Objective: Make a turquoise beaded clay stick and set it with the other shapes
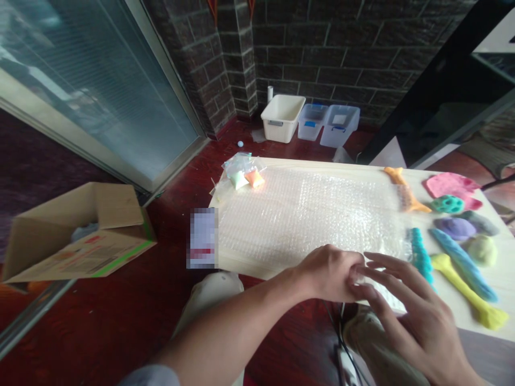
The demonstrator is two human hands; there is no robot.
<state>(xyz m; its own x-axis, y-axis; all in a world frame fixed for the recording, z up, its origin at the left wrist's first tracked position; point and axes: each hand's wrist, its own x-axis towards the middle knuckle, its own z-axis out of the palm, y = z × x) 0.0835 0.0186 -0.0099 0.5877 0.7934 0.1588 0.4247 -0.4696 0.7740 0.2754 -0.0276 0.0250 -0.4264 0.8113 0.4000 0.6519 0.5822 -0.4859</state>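
Observation:
My left hand (335, 272) is curled closed over the front edge of the table, and whatever its fingers hold, if anything, cannot be made out. Close against its fingertips is my right hand (420, 316), its fingers stretched out and apart. Beneath and beyond both hands, a sheet of bubble wrap (314, 214) is spread across the pale table. A bumpy teal strip (421, 257) lies just right of the sheet. Past it rest a yellow bone-shaped piece (462, 287) and a long blue piece (462, 260).
Small bags of green (238, 180) and orange material (254, 178) sit at the table's far left corner. Orange (407, 190), pink (453, 187) and purple pieces (454, 228) lie at right. An opened cardboard box (116, 249) stands left; bins (281, 131) stand by the wall.

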